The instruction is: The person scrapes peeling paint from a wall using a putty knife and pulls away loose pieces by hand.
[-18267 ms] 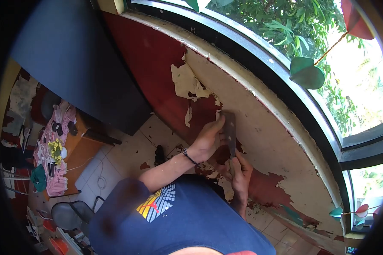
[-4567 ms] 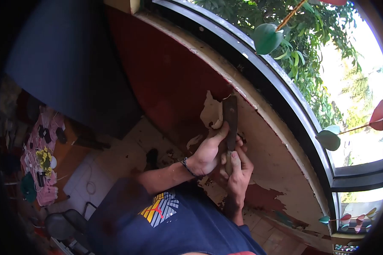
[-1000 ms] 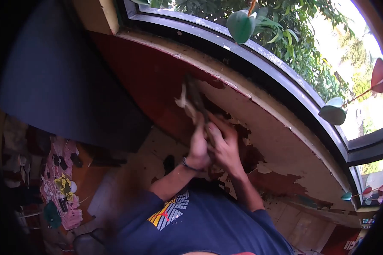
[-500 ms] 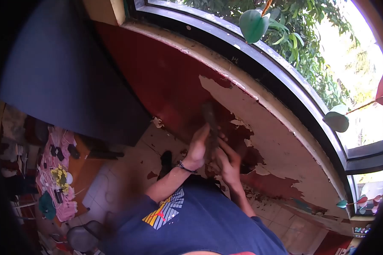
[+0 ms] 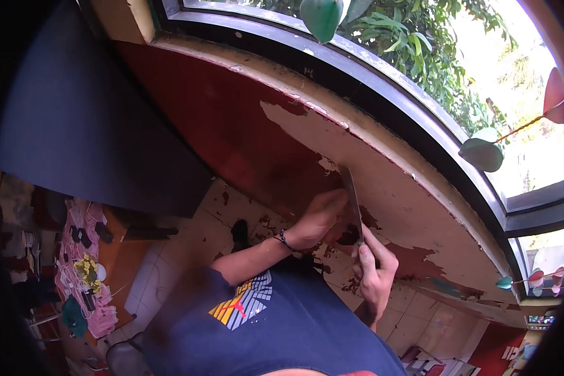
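Note:
My right hand is closed round the handle end of a knife with a long, flat, dark blade. The blade points up and away, its tip close to the edge of the peeling red paint on the wall below the window. Beside the blade, on its left, is my left hand, with a dark bracelet at the wrist. Its fingers reach toward the wall and are partly hidden and blurred, so I cannot tell whether they hold anything. Bare beige wall shows where paint has come off.
Above the wall runs a window sill with a dark frame. Leaf-shaped decorations hang by the window. Paint flakes lie on the tiled floor. On the left are a dark panel and a wooden table bearing a pink cloth.
The hands have moved apart and rightward from where they were together around the knife. The blade now tilts along the bare wall, held by the right hand. The view has shifted slightly.

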Tool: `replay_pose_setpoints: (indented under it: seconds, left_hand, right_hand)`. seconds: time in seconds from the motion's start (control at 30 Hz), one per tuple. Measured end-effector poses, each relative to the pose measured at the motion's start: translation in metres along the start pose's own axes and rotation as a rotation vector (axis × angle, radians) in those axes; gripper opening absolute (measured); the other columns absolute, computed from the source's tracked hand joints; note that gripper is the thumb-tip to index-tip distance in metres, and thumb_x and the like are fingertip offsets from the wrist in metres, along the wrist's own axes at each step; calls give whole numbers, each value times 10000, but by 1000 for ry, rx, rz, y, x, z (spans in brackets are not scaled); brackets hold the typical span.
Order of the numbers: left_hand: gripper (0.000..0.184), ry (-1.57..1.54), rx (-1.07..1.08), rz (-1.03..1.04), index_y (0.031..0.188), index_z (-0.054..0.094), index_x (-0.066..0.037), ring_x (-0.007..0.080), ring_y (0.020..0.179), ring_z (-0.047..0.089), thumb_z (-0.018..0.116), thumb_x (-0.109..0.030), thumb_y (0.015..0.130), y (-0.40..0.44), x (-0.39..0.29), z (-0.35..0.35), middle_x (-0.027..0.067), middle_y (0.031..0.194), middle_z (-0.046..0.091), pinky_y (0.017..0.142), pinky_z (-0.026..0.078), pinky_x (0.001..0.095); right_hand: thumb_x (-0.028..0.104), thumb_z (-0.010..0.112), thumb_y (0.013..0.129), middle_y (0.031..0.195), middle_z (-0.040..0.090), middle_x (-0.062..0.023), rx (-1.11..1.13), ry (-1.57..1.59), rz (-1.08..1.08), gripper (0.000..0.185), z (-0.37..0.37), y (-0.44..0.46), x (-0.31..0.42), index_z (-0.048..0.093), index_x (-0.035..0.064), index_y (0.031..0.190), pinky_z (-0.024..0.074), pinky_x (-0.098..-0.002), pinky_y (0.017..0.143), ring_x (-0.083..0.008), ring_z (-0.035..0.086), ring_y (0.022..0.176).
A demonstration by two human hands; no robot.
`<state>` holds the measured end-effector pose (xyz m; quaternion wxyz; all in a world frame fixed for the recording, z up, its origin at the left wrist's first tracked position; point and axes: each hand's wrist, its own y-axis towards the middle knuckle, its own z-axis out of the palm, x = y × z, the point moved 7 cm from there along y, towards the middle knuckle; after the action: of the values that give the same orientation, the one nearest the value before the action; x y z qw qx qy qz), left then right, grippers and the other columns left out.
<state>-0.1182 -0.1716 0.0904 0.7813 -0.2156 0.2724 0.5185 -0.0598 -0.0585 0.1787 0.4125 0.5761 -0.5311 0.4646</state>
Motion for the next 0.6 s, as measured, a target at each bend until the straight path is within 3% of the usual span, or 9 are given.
replay_pose_setpoints:
  seconds: [0.07, 0.13, 0.2, 0.4, 0.53, 0.6]
  left_hand:
    - [238, -74, 6, 58, 1026, 524, -31, 201, 894, 599, 483, -256, 960, 0, 1, -5, 88, 926, 581, 813, 489, 360]
    - [240, -147, 8, 118, 1037, 519, -36, 200, 910, 594, 493, -261, 956, 1, -5, -6, 87, 932, 580, 820, 487, 361]
    - [251, -153, 55, 228, 1059, 513, -42, 192, 940, 585, 504, -268, 951, 0, -16, -3, 85, 955, 578, 831, 482, 365]
    - [272, -91, -14, 27, 1084, 501, -52, 184, 863, 591, 522, -283, 942, -4, -8, 10, 76, 931, 579, 766, 495, 331]
    - [271, 145, -13, 77, 1097, 497, -68, 194, 837, 590, 533, -283, 936, 0, 0, -3, 73, 918, 579, 731, 495, 300]
    - [282, -93, 41, 331, 1019, 518, -39, 151, 773, 599, 456, -310, 973, 2, -11, -4, 76, 888, 597, 616, 492, 269]
  right_hand:
    - [88, 499, 906, 690, 516, -4, 17, 77, 53, 344, 4, 11, 5, 557, -6, 1232, 266, -168, 426, -20, 353, 489]
    - [34, 505, 900, 711, 501, 10, 82, 115, 147, 316, 9, 17, 5, 584, 6, 1205, 352, -195, 496, -35, 402, 553]
    - [38, 521, 895, 703, 511, 7, 74, 64, 91, 308, 9, 19, 7, 591, 3, 1192, 341, -193, 490, -35, 396, 537]
    - [10, 531, 870, 669, 525, -35, 38, -154, -94, 310, -5, 17, 18, 603, 0, 1172, 380, -230, 544, -81, 427, 568]
    - [1, 555, 852, 627, 491, -77, 67, -246, -186, 304, 13, 27, 33, 612, 4, 1151, 399, -256, 575, -119, 447, 575]
    - [2, 560, 853, 640, 501, -104, 70, -244, -291, 292, 25, 29, 41, 621, 17, 1138, 403, -270, 571, -152, 448, 559]
